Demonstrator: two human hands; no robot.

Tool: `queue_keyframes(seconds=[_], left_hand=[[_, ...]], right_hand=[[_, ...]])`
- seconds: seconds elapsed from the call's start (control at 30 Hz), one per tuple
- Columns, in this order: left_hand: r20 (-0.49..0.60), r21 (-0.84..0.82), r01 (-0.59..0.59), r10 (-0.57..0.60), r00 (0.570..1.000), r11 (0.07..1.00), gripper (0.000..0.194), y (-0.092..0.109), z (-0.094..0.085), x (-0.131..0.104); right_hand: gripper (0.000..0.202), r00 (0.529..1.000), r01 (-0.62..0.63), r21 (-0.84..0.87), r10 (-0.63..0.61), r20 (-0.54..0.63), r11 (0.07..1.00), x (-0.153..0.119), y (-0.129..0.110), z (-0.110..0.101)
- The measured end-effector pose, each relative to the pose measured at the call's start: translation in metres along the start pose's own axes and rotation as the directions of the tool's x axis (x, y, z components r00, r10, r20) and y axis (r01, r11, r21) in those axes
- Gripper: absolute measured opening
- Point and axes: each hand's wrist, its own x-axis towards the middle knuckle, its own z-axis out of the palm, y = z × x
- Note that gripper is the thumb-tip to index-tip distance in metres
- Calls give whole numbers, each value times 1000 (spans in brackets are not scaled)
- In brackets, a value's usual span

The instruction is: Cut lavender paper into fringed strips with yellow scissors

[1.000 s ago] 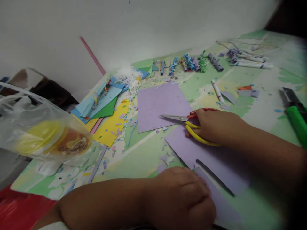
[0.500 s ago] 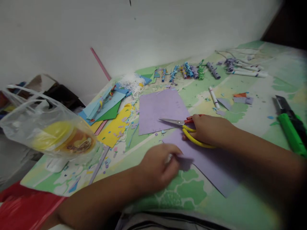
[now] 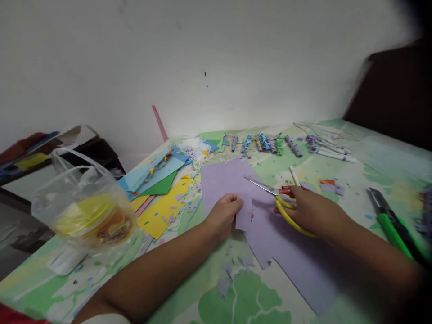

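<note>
Left hand: on my head feed, the left hand (image 3: 224,213) is closed in a pinch on a small purple piece (image 3: 243,211), thumb on the near face.
Purple piece: held up mid-view, overlapping the back purple sheet (image 3: 219,177) from where I look; can't tell if they touch.
Right hand: I see the right hand (image 3: 312,211) wrapped around the scissors (image 3: 286,218), gripping the red and yellow handles.
Blades: pointing left and away, tips over the back sheet in my view; they look together or nearly so. Clear of the piece, to its right.
Front sheet: purple sheet (image 3: 297,265) lies under the right hand and forearm, ragged notch in its near left edge.
Scraps: purple bits (image 3: 222,285) on the patterned tablecloth (image 3: 243,294), left of the notch.
Left side: yellow sheet (image 3: 165,207) strewn with bits, green sheet (image 3: 157,185) partly under light blue paper; clear bag (image 3: 101,180) around a yellow-lidded tub (image 3: 101,225).
Back row: white string (image 3: 194,150), then curled paper rolls (image 3: 266,143), white markers (image 3: 334,155) at right.
Right edge: green-handled cutter (image 3: 391,229), beyond the right forearm.
</note>
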Motion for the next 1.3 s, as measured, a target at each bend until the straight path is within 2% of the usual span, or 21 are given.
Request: queue_keyframes(seconds=[0.13, 0.23, 0.37, 0.47, 0.63, 0.87, 1.03, 1.17, 1.3], left_hand=[[80, -68, 76, -71, 994, 995, 8, 7, 5, 10], [108, -132, 96, -82, 991, 987, 8, 9, 5, 10], [156, -211, 104, -72, 985, 972, 9, 6, 1, 5], [219, -245, 118, -64, 974, 962, 15, 1, -1, 1], [268, -198, 111, -55, 962, 974, 20, -6, 1, -5], [209, -254, 171, -119, 971, 952, 16, -10, 2, -3], [104, -187, 165, -148, 984, 968, 23, -12, 1, -2], [164, -245, 202, -165, 973, 948, 28, -11, 1, -4], [255, -242, 226, -163, 953, 944, 35, -14, -1, -3]], right_hand=[[52, 998, -8, 43, 6, 56, 999, -11, 11, -10], [47, 995, 38, 122, -50, 90, 992, -29, 17, -6], [53, 993, 118, 117, -119, 3, 986, -53, 27, 11], [63, 994, 106, 96, -105, -13, 990, -61, 33, 20], [67, 990, 134, 103, -138, 31, 986, -60, 35, 21], [57, 985, 173, 129, -173, -12, 976, -51, 44, 26], [53, 973, 232, 122, -231, -20, 965, -50, 40, 25], [47, 974, 222, 110, -226, 25, 969, -51, 37, 23], [51, 976, 217, 120, -216, -22, 969, -50, 39, 27]])
